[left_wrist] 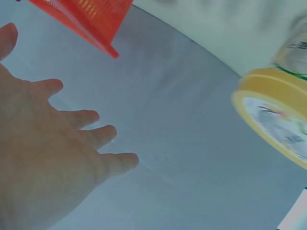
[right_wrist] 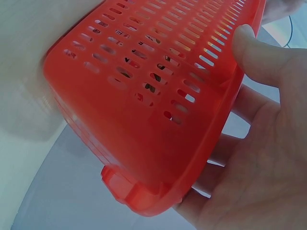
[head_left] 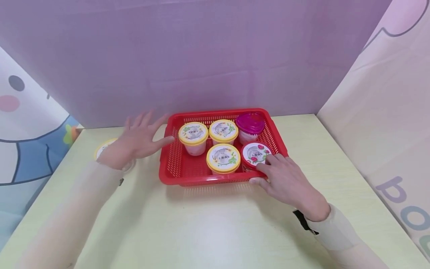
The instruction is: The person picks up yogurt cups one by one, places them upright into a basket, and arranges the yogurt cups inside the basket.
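A red plastic basket (head_left: 193, 181) stands on the table with several lidded cups inside. Three have yellow lids, among them a front cup (head_left: 223, 158); at the right are a magenta-lidded cup (head_left: 250, 125) and a red-lidded cup (head_left: 253, 153). My right hand (head_left: 285, 179) grips the basket's rim at the near right corner, thumb outside and fingers over the edge, close to the red lid. Left of the basket my left hand (head_left: 134, 142) hangs in the air, fingers spread, holding nothing. Partly hidden behind it is another yellow-lidded cup (left_wrist: 276, 115).
The light wooden table (head_left: 208, 224) runs up to a purple cloth backdrop (head_left: 215, 56). Printed cloth panels flank it, one at the left (head_left: 27, 149) and one at the right (head_left: 386, 130).
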Tool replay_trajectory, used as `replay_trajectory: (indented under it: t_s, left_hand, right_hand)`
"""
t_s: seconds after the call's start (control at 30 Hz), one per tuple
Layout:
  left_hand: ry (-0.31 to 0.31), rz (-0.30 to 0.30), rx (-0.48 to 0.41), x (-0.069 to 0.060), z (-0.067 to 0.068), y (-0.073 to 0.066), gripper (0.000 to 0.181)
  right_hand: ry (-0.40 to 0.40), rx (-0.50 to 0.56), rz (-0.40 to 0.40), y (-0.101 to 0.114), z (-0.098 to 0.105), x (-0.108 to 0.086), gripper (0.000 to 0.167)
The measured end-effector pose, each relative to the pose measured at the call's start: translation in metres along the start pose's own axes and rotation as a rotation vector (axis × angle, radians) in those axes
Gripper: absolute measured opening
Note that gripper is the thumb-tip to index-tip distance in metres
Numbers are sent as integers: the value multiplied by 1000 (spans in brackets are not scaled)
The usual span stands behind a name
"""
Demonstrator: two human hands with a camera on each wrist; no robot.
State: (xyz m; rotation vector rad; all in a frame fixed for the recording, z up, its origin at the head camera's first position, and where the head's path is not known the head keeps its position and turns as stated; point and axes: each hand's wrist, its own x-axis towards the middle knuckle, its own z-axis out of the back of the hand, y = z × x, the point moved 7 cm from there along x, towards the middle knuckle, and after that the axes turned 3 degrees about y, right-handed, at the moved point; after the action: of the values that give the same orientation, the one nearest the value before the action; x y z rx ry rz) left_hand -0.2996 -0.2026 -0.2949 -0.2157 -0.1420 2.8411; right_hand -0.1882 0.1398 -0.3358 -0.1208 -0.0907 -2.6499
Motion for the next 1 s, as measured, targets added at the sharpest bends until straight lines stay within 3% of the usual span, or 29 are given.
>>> replay_trajectory:
  t_s: [0.4,0.73,1.0]
  left_hand:
    - [-17,50,42,-19,-17,39,92]
    - [37,148,-53,-28,-33,84,97]
    - [65,211,-72,-37,-39,113,98]
  right_hand:
    - [1,-1,-1,0,1,0,54]
    - [1,-4,0,1,1,0,53]
    - [1,-6,-4,1,1,0,53]
